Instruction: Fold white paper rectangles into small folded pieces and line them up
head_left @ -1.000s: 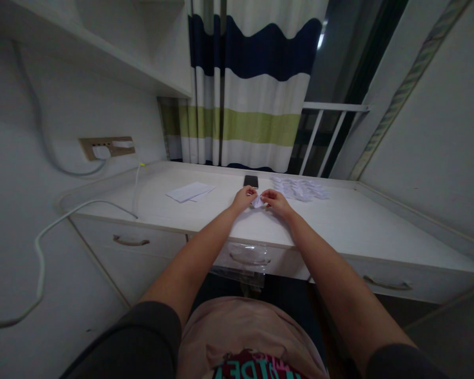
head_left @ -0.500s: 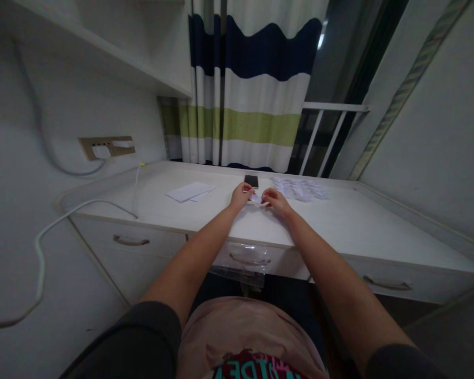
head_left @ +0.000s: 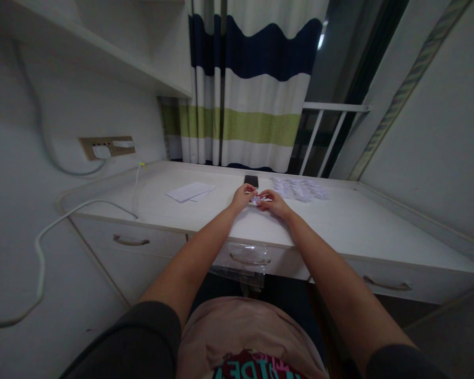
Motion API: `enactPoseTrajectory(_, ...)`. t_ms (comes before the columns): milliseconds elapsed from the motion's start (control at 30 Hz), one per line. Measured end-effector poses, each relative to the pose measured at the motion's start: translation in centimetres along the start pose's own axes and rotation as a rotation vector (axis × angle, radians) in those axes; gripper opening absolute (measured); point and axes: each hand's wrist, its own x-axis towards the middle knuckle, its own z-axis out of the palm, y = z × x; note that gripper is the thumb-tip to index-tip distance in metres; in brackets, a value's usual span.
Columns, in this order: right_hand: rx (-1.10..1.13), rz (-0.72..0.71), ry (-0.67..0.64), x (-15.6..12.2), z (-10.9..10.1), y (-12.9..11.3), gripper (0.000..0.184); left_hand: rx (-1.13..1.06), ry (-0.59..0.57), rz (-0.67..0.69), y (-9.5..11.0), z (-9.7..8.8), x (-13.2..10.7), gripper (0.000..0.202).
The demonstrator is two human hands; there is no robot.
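My left hand (head_left: 243, 197) and my right hand (head_left: 272, 202) meet over the middle of the white desk (head_left: 351, 223). Both pinch a small folded piece of white paper (head_left: 256, 199) held between their fingertips, just above the desk top. A black phone (head_left: 251, 181) lies flat just behind the hands. A heap of small folded white papers (head_left: 299, 188) lies to the right of the phone. Flat white paper sheets (head_left: 190, 191) lie to the left of my left hand.
A striped curtain (head_left: 256, 89) hangs behind the desk beside a white railing (head_left: 327, 126). A white cable (head_left: 47, 231) runs from a wall socket (head_left: 106, 147) over the desk's left edge. A shelf (head_left: 102, 52) juts out above left. Drawers with handles (head_left: 131, 241) sit under the desk.
The hands have shifted slightly over the same spot while working the small paper. The fingers have drawn closer together. Nothing else has moved.
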Motion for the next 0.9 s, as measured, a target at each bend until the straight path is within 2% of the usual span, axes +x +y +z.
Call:
enactPoseTrajectory(133, -0.018, -0.012, 0.037, 0.3, -0.2, 0.4, 0.042, -0.054, -0.077, -0.05, -0.1, 0.1, -0.1, 0.012)
enactPoseTrajectory(300, -0.049, -0.039, 0.084, 0.8, -0.5, 0.5, 0.04, -0.096, -0.111, -0.063, -0.4, 0.1, 0.2, 0.018)
enactPoseTrajectory(433, -0.037, -0.011, 0.071, 0.8, -0.9, 0.2, 0.04, -0.097, -0.171, -0.076, -0.4, 0.1, -0.1, 0.024)
enactPoseTrajectory(567, -0.046, 0.018, 0.115, 0.8, -1.2, 0.1, 0.042, -0.06, -0.213, -0.095, -0.3, 0.0, -0.4, 0.035)
enactPoseTrajectory(700, -0.02, 0.021, 0.123, 0.7, -1.0, 0.0, 0.045, -0.041, -0.202, -0.081, -0.2, 0.0, -0.5, 0.038)
enactPoseTrajectory(900, 0.034, -0.038, 0.093, 0.2, -0.6, -0.7, 0.045, -0.084, -0.126, -0.077, 0.1, -0.1, -0.4, 0.028)
